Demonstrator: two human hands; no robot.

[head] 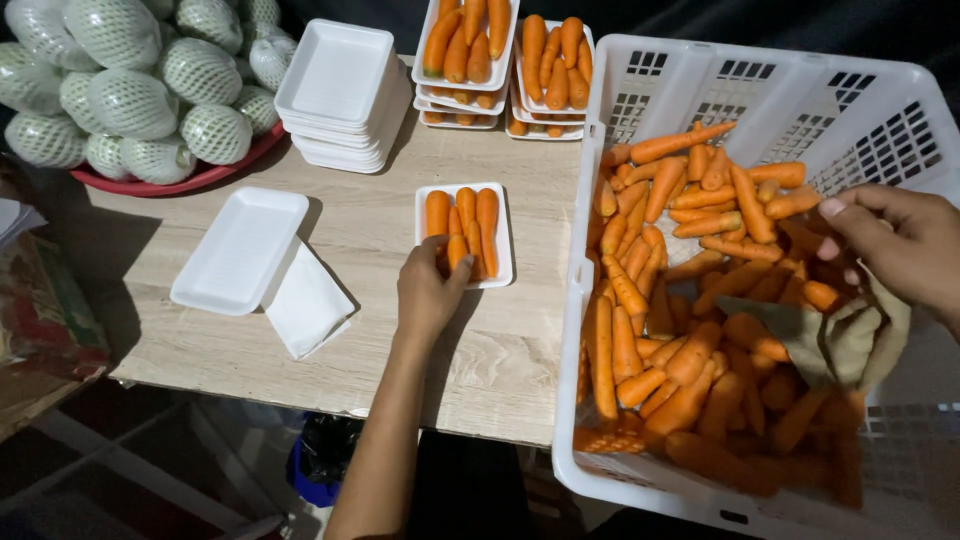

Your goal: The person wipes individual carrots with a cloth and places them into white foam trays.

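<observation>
My left hand (428,292) rests on the near edge of a white foam tray (503,232) on the wooden table, its fingers closed around a small carrot (456,250) lying in the tray beside a few other carrots. My right hand (900,243) hovers over a large white plastic crate (760,95) heaped with loose carrots (680,300). Its fingers are bent and spread, pinching the edge of a brown cloth (835,340) that lies on the carrots at the crate's right side.
An empty foam tray (240,250) and a tilted one (308,305) lie at left. A stack of empty trays (340,95) and stacked trays filled with carrots (505,60) stand at the back. A red bowl (180,180) holds net-wrapped pale fruit (130,90).
</observation>
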